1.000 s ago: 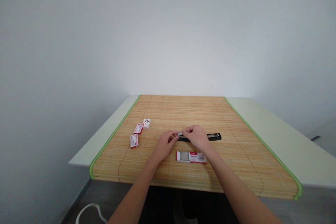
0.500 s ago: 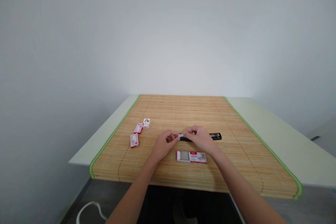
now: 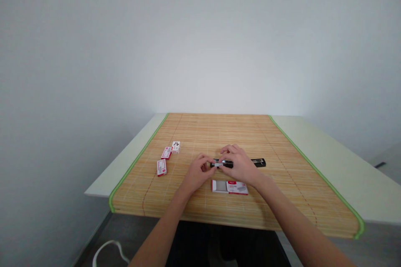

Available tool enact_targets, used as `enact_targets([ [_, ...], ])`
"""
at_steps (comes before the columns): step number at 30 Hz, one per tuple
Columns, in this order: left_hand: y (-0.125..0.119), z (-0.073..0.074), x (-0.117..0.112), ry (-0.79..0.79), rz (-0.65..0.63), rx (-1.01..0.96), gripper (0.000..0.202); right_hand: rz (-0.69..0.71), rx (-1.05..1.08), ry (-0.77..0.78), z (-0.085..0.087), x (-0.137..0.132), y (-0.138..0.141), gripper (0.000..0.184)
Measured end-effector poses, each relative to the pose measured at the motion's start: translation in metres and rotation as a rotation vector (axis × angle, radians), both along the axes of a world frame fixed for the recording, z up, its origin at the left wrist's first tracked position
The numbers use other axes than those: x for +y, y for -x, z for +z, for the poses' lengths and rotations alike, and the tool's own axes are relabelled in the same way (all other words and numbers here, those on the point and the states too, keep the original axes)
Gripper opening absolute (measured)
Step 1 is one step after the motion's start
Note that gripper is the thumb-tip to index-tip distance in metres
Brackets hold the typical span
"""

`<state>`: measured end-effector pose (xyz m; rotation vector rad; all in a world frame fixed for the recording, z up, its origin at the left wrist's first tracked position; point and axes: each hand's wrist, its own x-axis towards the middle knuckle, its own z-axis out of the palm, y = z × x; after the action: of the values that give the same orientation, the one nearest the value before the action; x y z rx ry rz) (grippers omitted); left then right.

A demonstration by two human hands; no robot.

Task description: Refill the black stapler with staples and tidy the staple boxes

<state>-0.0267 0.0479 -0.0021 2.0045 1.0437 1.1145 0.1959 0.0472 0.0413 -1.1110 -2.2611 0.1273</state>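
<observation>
A black stapler (image 3: pixel 258 162) lies opened out flat on the bamboo mat, its middle covered by my right hand. Over its left end, a small grey strip of staples (image 3: pixel 218 164) is pinched between both hands. My left hand (image 3: pixel 198 172) grips the strip's left end with thumb and fingertips. The other end is between the thumb and forefinger of my right hand (image 3: pixel 238 164), whose other fingers arch above the stapler. Nearer to me lies a half-open red and white staple box (image 3: pixel 237 187), with grey staples (image 3: pixel 222 185) showing in its left part.
Two flat red and white boxes (image 3: pixel 161 167) and a small white box (image 3: pixel 176 147) with a stapler picture sit at the left. The bamboo mat (image 3: pixel 219 129) has green edging and covers a white table (image 3: pixel 328 150) against a wall.
My hands have brought the staple strip down over the stapler's left end. My right hand has shifted slightly, so more of the stapler shows. The boxes stay where they were.
</observation>
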Motion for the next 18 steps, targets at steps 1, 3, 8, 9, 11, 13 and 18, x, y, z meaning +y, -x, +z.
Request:
enact_targets([
  [1,0.0,0.001,0.0,-0.003,-0.002,0.004,0.015,-0.001,0.005,-0.004,-0.001,0.0,0.001,0.006],
  [3,0.0,0.002,0.0,-0.015,0.009,0.017,0.015,0.004,0.019,-0.009,-0.002,0.0,0.002,0.006],
  [8,0.003,-0.001,0.004,-0.056,0.086,0.051,0.042,0.014,0.091,-0.011,-0.005,0.004,0.0,0.01],
  [9,0.003,-0.003,0.006,-0.069,0.098,0.076,0.049,0.009,0.108,-0.011,-0.005,0.005,0.0,0.01],
  [11,0.002,-0.008,0.009,-0.091,0.121,0.161,0.058,-0.006,0.142,-0.011,-0.005,0.007,-0.001,0.011],
  [13,0.001,-0.012,0.012,-0.097,0.139,0.26,0.053,-0.014,0.166,-0.011,-0.006,0.008,-0.002,0.011],
  [18,0.0,-0.013,0.013,-0.085,0.127,0.343,0.035,0.005,0.186,-0.007,-0.008,0.008,-0.004,0.012],
])
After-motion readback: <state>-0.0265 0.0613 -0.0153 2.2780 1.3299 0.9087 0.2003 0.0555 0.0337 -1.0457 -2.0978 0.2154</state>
